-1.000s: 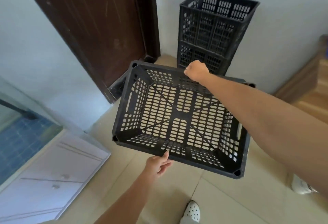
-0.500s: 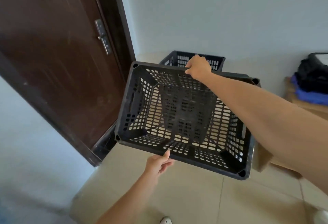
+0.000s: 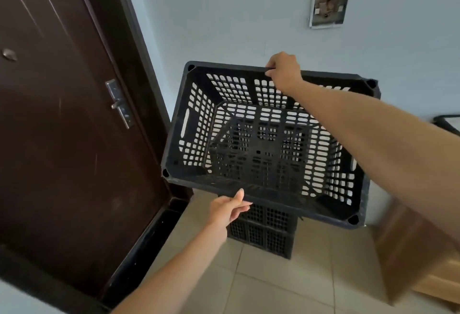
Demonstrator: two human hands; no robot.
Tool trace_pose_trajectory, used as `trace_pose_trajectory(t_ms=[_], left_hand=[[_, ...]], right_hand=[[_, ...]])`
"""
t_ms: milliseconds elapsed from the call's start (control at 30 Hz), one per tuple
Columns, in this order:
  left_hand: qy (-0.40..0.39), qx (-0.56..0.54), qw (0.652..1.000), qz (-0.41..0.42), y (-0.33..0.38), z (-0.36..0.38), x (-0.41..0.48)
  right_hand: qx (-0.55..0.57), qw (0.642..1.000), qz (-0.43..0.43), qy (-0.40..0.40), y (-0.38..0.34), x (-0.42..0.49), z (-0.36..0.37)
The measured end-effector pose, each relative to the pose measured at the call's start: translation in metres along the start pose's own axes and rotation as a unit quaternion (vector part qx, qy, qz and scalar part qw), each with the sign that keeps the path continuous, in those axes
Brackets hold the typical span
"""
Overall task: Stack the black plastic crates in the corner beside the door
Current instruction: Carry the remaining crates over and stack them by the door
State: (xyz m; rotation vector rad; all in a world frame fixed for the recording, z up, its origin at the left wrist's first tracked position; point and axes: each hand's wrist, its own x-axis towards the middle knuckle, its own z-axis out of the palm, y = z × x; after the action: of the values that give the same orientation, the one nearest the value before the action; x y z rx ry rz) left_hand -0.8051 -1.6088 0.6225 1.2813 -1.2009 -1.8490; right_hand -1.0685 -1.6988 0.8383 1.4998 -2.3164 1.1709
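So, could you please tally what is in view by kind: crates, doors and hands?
Black crates: 3, the held crate, the upper stacked crate and the lower stacked crate.
Doors: 1, the brown door.
Hands: 2, the left hand and the right hand.
Total: 6.

**SURROUNDINGS: FIXED SURFACES AND FURNITURE**

A pale blue-grey wall (image 3: 236, 15) is seen across the upper part of the view. A square recessed box (image 3: 328, 6) is set into this wall at upper right, with its grey interior and light-coloured fittings exposed. The floor (image 3: 261, 286) is laid with large beige tiles divided by thin grout lines. A light wooden unit (image 3: 410, 259) is placed on the floor at lower right. Above it, a dark item (image 3: 448, 121) is cut off by the right edge, and its kind cannot be determined.
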Motion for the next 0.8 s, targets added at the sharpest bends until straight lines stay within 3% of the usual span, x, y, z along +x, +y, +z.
trace_pose_trajectory(t_ms=[300, 467, 800], left_hand=[[0.04, 0.013, 0.999, 0.03, 0.073, 0.042, 0.143], [0.065, 0.04, 0.996, 0.051, 0.104, 0.047, 0.2], [0.032, 0.065, 0.995, 0.07, 0.159, 0.054, 0.275]], right_hand=[[-0.005, 1.0, -0.016, -0.024, 0.047, 0.158, 0.065], [-0.116, 0.989, -0.083, -0.035, 0.066, 0.223, 0.112], [-0.208, 0.975, -0.052, -0.053, 0.107, 0.317, 0.194]])
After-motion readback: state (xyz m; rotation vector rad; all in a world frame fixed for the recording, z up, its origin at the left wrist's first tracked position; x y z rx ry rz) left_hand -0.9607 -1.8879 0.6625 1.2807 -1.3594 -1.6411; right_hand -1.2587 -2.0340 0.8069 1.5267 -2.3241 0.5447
